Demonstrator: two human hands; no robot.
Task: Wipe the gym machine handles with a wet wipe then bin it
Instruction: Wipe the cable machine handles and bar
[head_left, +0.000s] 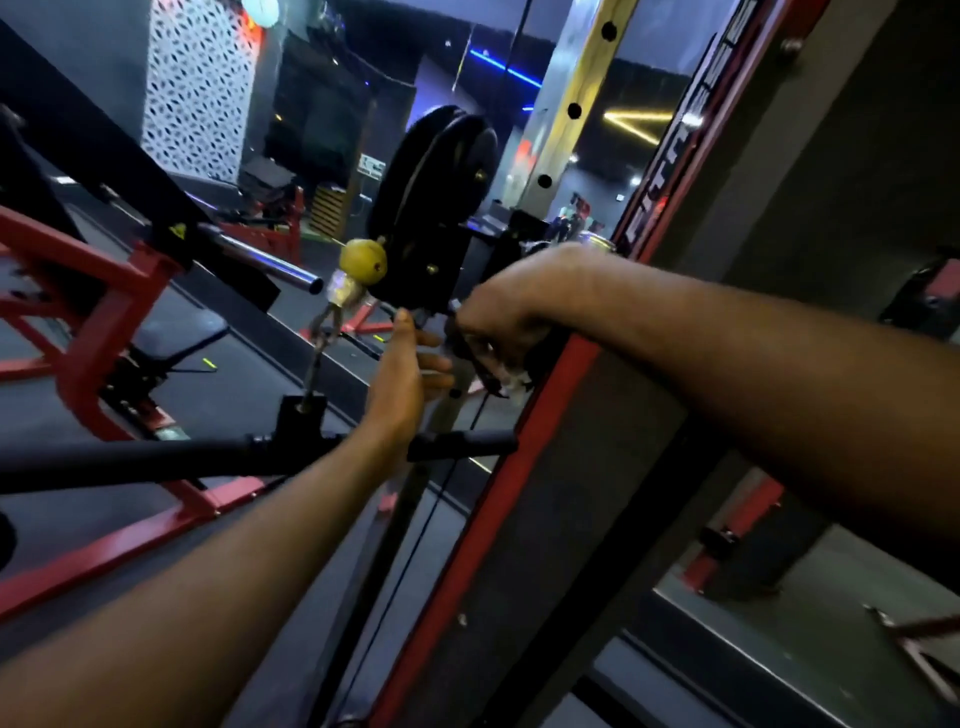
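My right hand (498, 322) curls around a black strap handle (470, 358) just below the weight plate (436, 208), with the white wet wipe (511, 376) bunched under my fingers. My left hand (402, 379), fingers extended, touches the handle beside it.

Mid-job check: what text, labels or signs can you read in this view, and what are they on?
"FITNESS", partly blurred, white letters running up the red-edged black upright.
Yellow warning triangle sticker on the black frame arm: symbol too small to read.
White sign in the background: blurred, unreadable.
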